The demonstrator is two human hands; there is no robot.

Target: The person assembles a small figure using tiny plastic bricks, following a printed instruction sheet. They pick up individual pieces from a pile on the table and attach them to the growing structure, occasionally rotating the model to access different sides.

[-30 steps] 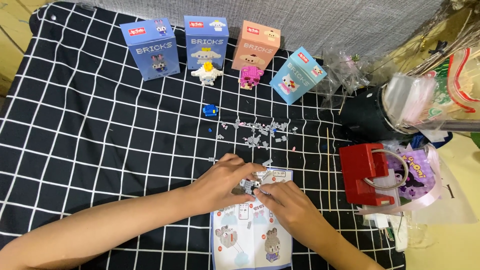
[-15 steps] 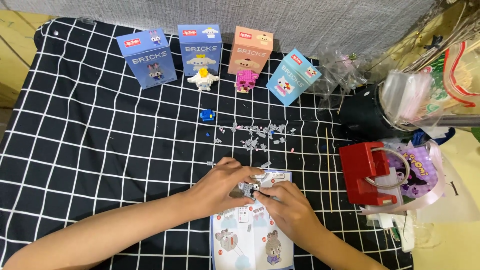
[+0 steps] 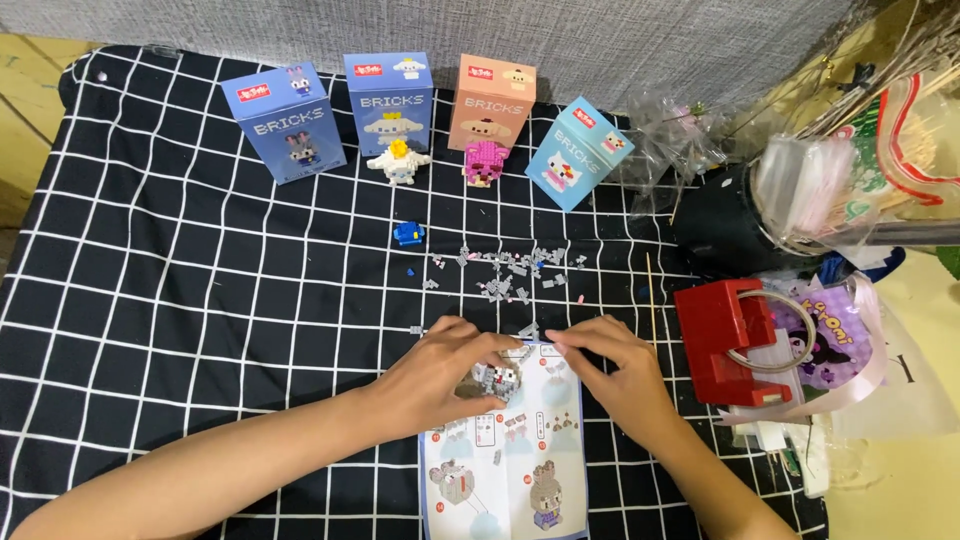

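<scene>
small grey brick figure (image 3: pixel 497 377) sits low centre of frame on top of the instruction sheet (image 3: pixel 505 470), pinched by the left hand (image 3: pixel 440 375) with fingers curled round it. right hand (image 3: pixel 610 365) is just beside it to the right, fingertips (image 3: pixel 556 343) pressed together at the sheet's top edge; cannot tell if they hold a piece. loose grey bricks (image 3: pixel 515 270) scattered above on the black grid cloth (image 3: pixel 180 300), four boxes (image 3: pixel 390 100) along the top, red block (image 3: pixel 730 340) at right.
</scene>
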